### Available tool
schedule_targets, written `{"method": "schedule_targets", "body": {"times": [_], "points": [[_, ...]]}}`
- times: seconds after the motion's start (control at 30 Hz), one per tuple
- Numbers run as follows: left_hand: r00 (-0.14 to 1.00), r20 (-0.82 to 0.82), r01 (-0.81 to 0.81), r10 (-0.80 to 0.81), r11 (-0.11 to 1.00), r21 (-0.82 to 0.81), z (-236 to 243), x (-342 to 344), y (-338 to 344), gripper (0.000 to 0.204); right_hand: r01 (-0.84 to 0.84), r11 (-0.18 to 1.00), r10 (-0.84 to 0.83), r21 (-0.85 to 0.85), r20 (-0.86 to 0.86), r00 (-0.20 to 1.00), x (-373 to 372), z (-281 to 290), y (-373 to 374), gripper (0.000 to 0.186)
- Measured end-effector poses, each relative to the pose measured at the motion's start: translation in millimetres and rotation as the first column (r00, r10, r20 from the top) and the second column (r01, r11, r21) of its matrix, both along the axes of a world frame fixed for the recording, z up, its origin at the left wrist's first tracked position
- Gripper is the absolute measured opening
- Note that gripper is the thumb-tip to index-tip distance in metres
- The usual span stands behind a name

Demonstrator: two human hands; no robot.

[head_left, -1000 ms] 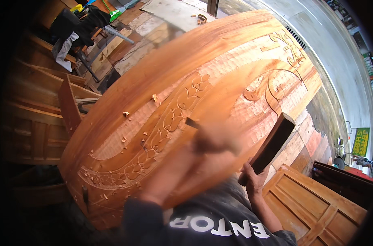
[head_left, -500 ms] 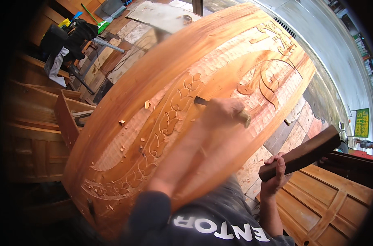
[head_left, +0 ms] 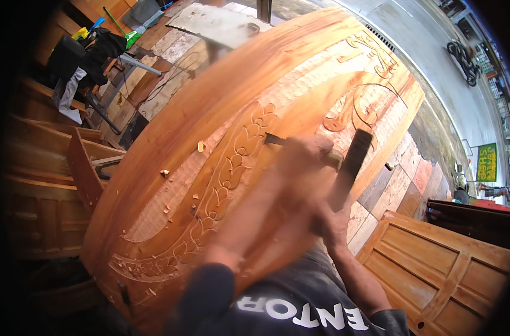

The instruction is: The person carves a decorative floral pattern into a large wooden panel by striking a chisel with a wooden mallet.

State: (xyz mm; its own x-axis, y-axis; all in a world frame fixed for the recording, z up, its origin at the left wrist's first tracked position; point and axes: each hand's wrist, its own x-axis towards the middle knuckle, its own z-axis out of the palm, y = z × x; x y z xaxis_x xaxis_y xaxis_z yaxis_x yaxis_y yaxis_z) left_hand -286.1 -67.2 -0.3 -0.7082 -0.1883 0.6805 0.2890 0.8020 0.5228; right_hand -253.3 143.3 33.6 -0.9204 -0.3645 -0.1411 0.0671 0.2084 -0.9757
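A large wooden panel carved with scrolls and a flower-and-leaf band lies in front of me. My left hand is closed around a chisel. Its dark flat blade points left beside the carved band, and the butt of its handle shows past my fist. In my right hand, partly smeared by motion, is a dark wooden mallet like a squared club. It stands upright beside the chisel's handle end; whether the two touch I cannot tell.
Wood chips are scattered over the panel's left part. A panelled door lies at the lower right, with wooden boards at the left. A green broom is at the upper left. Beyond the tiled floor, a motorcycle is on the road.
My right hand has swung the mallet left, from the right side to beside the chisel handle. The left hand and chisel stay nearly in place. A motorcycle has come into view on the road.
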Motion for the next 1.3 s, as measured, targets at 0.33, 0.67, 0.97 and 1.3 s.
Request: {"method": "schedule_targets", "body": {"times": [0.33, 0.67, 0.97, 1.3], "points": [[0.99, 0.011, -0.135, 0.14, 0.969, -0.209, 30.6, 26.1, 5.3, 0.017, -0.053, 0.997, 0.044, 0.057, 0.156, 0.987, -9.8, 5.4, -0.4, 0.065], [0.994, 0.092, 0.051, -0.051, 0.999, 0.005, 18.9, 13.8, 15.2, 0.03, 0.128, 0.969, -0.067, -0.21, 0.277, 0.959, -5.5, 33.3, 63.2, 0.057], [0.997, 0.022, 0.069, -0.071, 0.995, 0.074, 25.0, 19.6, 5.1, 0.038, 0.204, 0.962, -0.191, -0.181, 0.086, 0.978, 16.6, 4.1, 28.0, 0.042], [0.994, 0.086, 0.07, -0.07, 0.998, 0.002, -3.9, 21.7, 4.9, 0.036, 0.045, 0.997, -0.043, 0.062, -0.026, 0.999, 22.5, -6.0, 11.5, 0.052]]}}
